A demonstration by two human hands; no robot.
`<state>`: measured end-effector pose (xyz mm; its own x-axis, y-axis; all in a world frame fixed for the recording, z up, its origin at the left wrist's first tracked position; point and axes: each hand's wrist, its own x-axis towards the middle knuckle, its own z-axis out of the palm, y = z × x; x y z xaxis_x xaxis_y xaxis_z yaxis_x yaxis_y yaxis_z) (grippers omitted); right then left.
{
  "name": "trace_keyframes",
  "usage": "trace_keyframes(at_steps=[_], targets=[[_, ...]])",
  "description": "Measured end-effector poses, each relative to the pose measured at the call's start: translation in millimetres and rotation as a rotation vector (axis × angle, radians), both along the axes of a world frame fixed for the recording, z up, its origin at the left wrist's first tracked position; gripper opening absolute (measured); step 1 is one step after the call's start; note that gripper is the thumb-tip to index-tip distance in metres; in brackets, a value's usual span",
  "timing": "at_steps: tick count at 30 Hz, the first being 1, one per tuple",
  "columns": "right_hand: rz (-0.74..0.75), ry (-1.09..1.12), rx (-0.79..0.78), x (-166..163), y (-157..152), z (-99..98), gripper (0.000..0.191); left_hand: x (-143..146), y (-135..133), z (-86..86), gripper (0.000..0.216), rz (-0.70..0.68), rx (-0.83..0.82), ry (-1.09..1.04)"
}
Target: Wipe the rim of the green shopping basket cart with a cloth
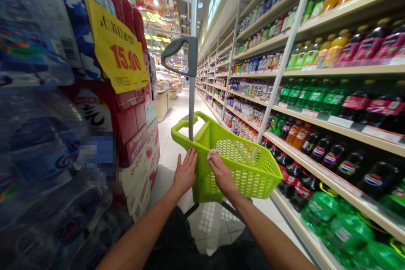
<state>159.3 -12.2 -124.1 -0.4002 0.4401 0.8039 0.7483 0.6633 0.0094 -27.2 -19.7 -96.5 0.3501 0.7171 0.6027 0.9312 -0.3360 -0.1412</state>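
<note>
A lime-green plastic shopping basket cart with a perforated basket stands right in front of me. From its back end rises a metal pole with a dark grey loop handle. Fingers outstretched, my left hand lies flat against the cart's near side, just below the pole. My right hand is on the same side further right, its fingers closed on a crumpled whitish wad, perhaps a tissue or cloth. The wad is pressed at the basket's upper rim. Dark cart legs show beneath.
Shelves of bottled drinks line the right side, with large green bottles at floor level. Stacked cartons and wrapped water packs crowd the left, under a yellow price sign. A tiled aisle runs ahead.
</note>
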Motion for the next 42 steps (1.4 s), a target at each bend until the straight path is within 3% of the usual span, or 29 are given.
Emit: trace_keyframes(at_steps=[2, 4, 6, 9, 11, 15, 17, 19, 22, 24, 26, 28, 32, 38, 42], targets=[[0.034, -0.069, -0.034, 0.0, -1.3, -20.5, 0.043, -6.2, -1.2, 0.0, 0.065, 0.023, -0.016, -0.01], [0.074, -0.105, -0.058, -3.9, -5.1, -28.2, 0.041, -12.5, -2.2, -0.9, 0.065, 0.055, -0.037, -0.026], [0.091, -0.077, -0.053, -15.7, -6.5, -13.7, 0.042, -17.8, -2.6, -1.6, 0.067, 0.089, -0.056, -0.048], [0.071, 0.003, -0.001, -41.3, 1.6, 22.8, 0.042, -23.1, -2.3, -1.8, 0.07, 0.122, -0.083, -0.07], [0.062, -0.014, 0.017, -53.6, 8.8, 28.3, 0.04, -25.9, -2.0, -2.2, 0.07, 0.128, -0.095, -0.068], [0.097, -0.188, 0.005, -56.2, 6.9, -8.8, 0.032, -34.6, -2.0, -4.0, 0.071, 0.143, -0.096, -0.055], [0.111, -0.191, 0.022, -56.0, 2.0, -14.9, 0.032, -39.8, -1.3, -3.0, 0.07, 0.154, -0.094, -0.065], [0.114, -0.108, 0.028, -62.9, 1.3, 2.6, 0.035, -43.6, 0.6, 1.5, 0.07, 0.165, -0.093, -0.089], [0.081, 0.044, 0.004, -80.7, 14.3, 47.7, 0.039, -44.9, 5.6, 15.1, 0.069, 0.174, -0.062, -0.125], [0.05, 0.093, -0.037, -83.1, 26.6, 63.0, 0.038, -42.8, 9.7, 27.0, 0.068, 0.136, -0.022, -0.111], [0.015, 0.131, -0.094, -68.9, 32.8, 56.7, 0.039, -39.0, 13.2, 38.5, 0.066, 0.07, 0.008, -0.074], [-0.048, 0.188, -0.15, -40.0, 30.8, 35.9, 0.045, -33.9, 16.2, 47.3, 0.065, 0.013, 0.02, -0.036], [-0.26, 0.304, -0.244, 11.6, 19.1, 3.5, 0.053, -18.4, 23.0, 51.8, 0.064, -0.085, 0.009, 0.053], [-0.249, 0.215, -0.222, 15.1, 21.3, 9.1, 0.048, 3.8, 29.5, 43.6, 0.062, -0.095, -0.063, 0.099], [-0.412, 0.269, -0.258, 84.9, 4.4, -5.4, 0.05, 9.2, 24.9, 44.9, 0.066, -0.071, -0.089, 0.099]])
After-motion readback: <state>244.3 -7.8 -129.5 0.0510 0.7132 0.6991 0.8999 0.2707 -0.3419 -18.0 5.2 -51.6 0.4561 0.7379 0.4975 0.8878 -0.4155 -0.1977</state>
